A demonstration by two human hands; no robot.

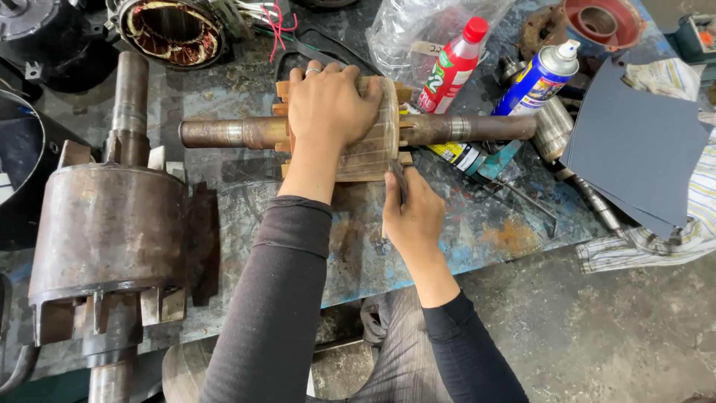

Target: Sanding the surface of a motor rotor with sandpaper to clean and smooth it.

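Left hand lies palm down, fingers curled over, arm stretched forward; right hand pinched in a closed grip.
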